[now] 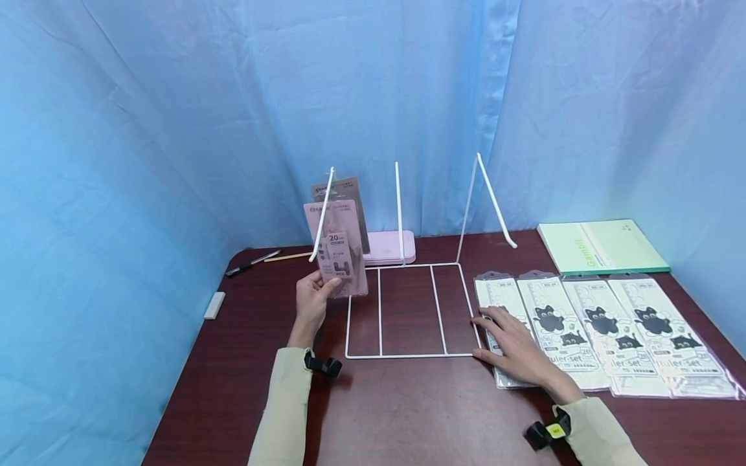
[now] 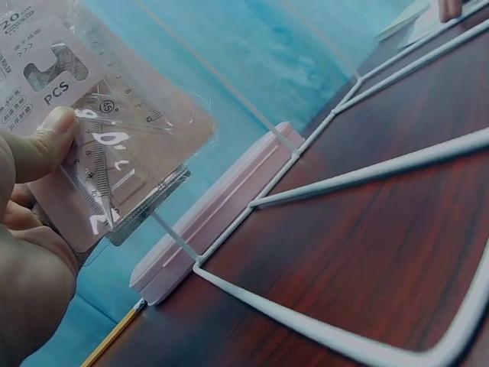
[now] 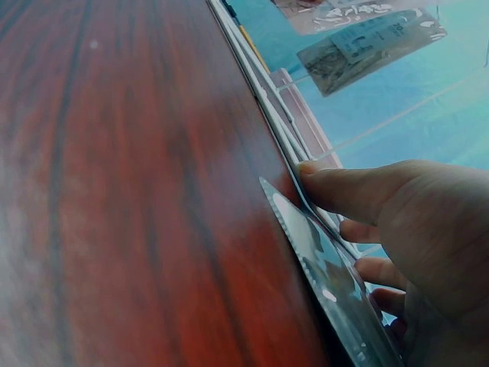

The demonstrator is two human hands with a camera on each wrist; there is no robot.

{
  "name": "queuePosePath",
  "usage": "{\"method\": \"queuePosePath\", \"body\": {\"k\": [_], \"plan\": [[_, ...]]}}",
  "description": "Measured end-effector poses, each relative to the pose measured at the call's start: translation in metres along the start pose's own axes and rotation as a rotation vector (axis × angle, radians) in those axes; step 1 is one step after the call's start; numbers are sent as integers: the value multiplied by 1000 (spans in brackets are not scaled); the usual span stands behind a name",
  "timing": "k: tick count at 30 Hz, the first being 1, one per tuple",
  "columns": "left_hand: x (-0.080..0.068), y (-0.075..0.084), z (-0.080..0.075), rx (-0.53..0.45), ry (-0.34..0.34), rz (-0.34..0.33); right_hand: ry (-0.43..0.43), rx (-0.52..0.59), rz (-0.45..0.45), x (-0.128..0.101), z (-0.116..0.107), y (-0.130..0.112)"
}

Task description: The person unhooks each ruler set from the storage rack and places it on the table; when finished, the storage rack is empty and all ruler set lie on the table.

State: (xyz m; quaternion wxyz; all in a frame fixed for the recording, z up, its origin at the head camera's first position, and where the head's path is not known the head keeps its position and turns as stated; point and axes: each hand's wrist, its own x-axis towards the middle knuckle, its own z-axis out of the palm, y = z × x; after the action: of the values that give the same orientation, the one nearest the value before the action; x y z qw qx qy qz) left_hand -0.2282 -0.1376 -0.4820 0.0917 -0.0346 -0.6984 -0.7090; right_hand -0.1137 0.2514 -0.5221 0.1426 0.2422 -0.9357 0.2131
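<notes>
My left hand (image 1: 311,296) holds a pink ruler-set pack (image 1: 340,249) upright by its lower edge, thumb (image 2: 40,147) pressed on the clear wrapper, at the left slot of a white wire rack (image 1: 408,310). A second greyish pack (image 1: 350,197) stands behind it against the rack's left upright. My right hand (image 1: 513,343) lies flat with straight fingers on the leftmost of several cat-print ruler-set packs (image 1: 606,330) laid side by side at the right. In the right wrist view its fingers (image 3: 359,191) touch the pack's edge (image 3: 321,267) beside the rack's wire.
A pink pencil case (image 1: 387,247) lies behind the rack. A pen (image 1: 252,262) and pencil (image 1: 287,257) rest at the back left, a white eraser (image 1: 214,305) near the left edge. A green notebook (image 1: 600,246) sits at the back right. Blue curtains surround the dark wooden table (image 1: 408,408).
</notes>
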Motion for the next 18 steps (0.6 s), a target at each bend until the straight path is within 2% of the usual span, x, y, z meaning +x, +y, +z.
{"method": "queuePosePath", "body": {"k": [9, 18], "plan": [[-9, 4, -10, 46, -26, -43, 2, -4, -3, 0, 0, 0], [-16, 7, -16, 0, -38, -55, -5, 1, 4, 0, 1, 1]]}}
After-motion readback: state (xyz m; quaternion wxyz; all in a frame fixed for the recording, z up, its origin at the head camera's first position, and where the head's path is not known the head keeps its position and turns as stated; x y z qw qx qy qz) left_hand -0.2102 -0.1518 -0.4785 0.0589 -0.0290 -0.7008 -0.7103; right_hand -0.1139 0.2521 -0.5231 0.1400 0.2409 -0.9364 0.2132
